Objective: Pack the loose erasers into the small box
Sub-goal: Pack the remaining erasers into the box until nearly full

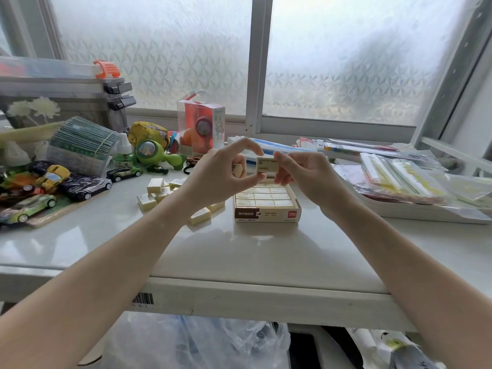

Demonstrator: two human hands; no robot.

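A small open cardboard box sits mid-table, its inside lined with rows of wrapped cream erasers. Above its far end, both hands pinch one wrapped eraser between fingertips: my left hand on its left end, my right hand on its right end. My left hand also holds a second eraser tucked in its palm. Several loose erasers lie in a pile left of the box, and more lie near the left wrist.
Toy cars and other toys crowd the left side of the white table. A clear packaged toy stands at the back. A tray of plastic-wrapped packets fills the right. Frosted windows run behind.
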